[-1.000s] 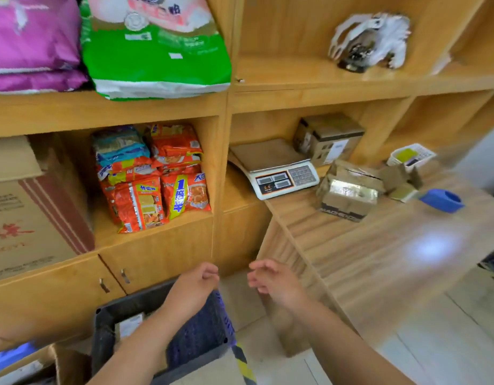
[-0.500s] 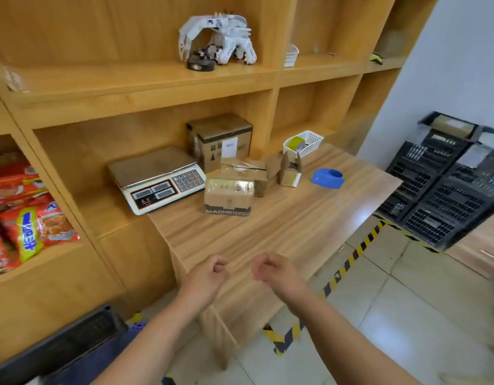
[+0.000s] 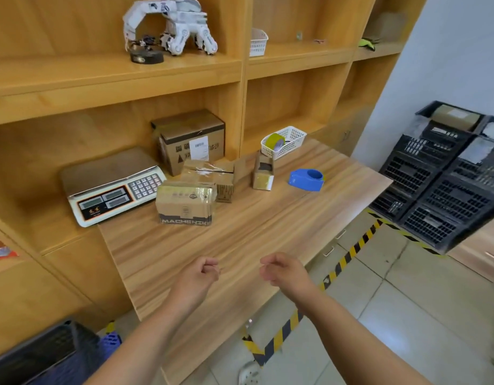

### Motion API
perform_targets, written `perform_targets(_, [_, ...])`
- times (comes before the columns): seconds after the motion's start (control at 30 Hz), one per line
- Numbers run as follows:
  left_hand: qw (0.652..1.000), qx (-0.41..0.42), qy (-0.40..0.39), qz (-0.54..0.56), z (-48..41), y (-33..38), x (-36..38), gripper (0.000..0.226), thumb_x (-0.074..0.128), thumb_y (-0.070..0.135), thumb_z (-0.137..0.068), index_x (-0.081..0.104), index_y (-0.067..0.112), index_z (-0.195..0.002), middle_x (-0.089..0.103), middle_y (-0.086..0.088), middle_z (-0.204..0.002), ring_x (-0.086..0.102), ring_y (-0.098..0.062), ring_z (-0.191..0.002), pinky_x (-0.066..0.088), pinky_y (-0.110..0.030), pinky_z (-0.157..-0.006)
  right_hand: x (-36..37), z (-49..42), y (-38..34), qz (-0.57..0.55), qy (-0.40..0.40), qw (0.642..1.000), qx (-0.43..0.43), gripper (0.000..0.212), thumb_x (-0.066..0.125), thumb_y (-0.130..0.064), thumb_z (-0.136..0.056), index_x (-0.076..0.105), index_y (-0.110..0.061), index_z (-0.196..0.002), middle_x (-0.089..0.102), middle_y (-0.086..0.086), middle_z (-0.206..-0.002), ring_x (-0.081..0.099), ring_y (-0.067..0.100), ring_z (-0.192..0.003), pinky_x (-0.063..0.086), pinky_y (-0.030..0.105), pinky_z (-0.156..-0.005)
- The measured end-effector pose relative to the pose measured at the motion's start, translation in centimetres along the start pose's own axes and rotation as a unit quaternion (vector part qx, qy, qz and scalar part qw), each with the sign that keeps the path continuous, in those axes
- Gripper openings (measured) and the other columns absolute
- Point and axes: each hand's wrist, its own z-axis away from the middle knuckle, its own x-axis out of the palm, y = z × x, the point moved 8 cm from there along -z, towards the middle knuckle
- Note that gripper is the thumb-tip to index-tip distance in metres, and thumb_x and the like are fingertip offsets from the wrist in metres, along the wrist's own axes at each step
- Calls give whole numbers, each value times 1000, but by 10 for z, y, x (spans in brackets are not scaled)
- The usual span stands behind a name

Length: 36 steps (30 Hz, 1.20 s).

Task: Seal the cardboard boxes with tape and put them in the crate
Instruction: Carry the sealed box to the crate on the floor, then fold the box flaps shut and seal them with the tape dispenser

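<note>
Hands: left hand (image 3: 201, 276) and right hand (image 3: 284, 270) still curled, empty, over the table (image 3: 240, 245)
Boxes: cardboard boxes (image 3: 186, 202) on the table, now mid-view; blue tape dispenser (image 3: 307, 179) to their right
Crate: crate (image 3: 45, 354) slipped to the lower-left corner

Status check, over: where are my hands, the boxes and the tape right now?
Left hand and right hand curled, empty, above the table near edge. Cardboard boxes beside the scale, untouched; blue tape dispenser to their right. Crate on floor, lower left.
</note>
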Motion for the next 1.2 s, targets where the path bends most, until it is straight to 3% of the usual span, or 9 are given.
perform_targets(0.1, [999,-16,18,21,-30,6,18,16,57,11,-89,59,27,-88,68,4,-82,61,-18,-80,41,-31,-71,-20,-34,-2,5,-13,1000,4,15,49,-8,-92,62,-13,-99,65,3,-89,61,14,-82,45,24,-75])
perform_targets(0.2, [999,-29,29,34,-65,17,38,15,56,11,-89,60,25,-92,70,3,-90,64,-20,-88,48,-38,-81,-42,-71,-9,2,-23,1000,13,18,47,-6,-94,61,-8,-104,64,1,-86,61,13,-77,46,20,-73])
perform_targets(0.37, [997,-38,41,55,-116,52,80,16,57,9,-88,60,25,-89,71,-1,-87,65,-27,-92,48,-41,-86,-84,-120,-22,14,-48,998,27,13,49,-7,-93,60,-12,-97,61,3,-91,60,12,-78,44,21,-76])
perform_targets(0.47, [997,-31,40,51,-145,79,101,16,55,11,-90,60,26,-91,70,1,-89,66,-22,-90,49,-42,-88,-114,-149,-36,31,-39,999,12,7,55,-9,-88,60,-13,-90,61,4,-89,60,11,-73,43,16,-66])
perform_targets(0.57, [997,-32,46,49,-170,101,111,18,55,9,-88,61,25,-92,69,1,-91,66,-22,-89,50,-42,-84,-140,-175,-47,19,-31,999,7,6,58,-8,-85,59,-10,-90,61,5,-85,59,11,-69,41,8,-55])
perform_targets(0.73, [997,-35,58,47,-202,119,123,22,55,9,-87,62,30,-90,69,1,-89,65,-25,-86,50,-37,-75,-160,-222,-59,40,-46,998,-9,13,50,3,-89,60,-5,-92,60,7,-81,57,13,-67,41,8,-55])
perform_targets(0.87, [993,-40,93,59,-229,127,131,20,56,8,-86,65,25,-95,69,-2,-88,59,-19,-71,43,-28,-67,-168,-264,-65,34,-63,997,-20,15,50,7,-86,59,-5,-82,59,5,-74,55,15,-68,42,9,-54])
perform_targets(1.0, [989,-49,130,54,-258,142,141,20,56,12,-87,62,31,-89,69,1,-89,63,-17,-82,42,-26,-68,-173,-308,-69,29,-100,994,-13,18,44,9,-87,58,-3,-85,57,6,-68,54,9,-56,41,11,-51])
perform_targets(1.2, [975,-84,208,9,-308,170,154,16,51,19,-91,59,33,-90,66,10,-89,61,-13,-86,40,-23,-67,-195,-382,-77,99,-173,980,-10,18,48,-1,-89,60,-13,-89,62,2,-71,58,18,-74,44,22,-69])
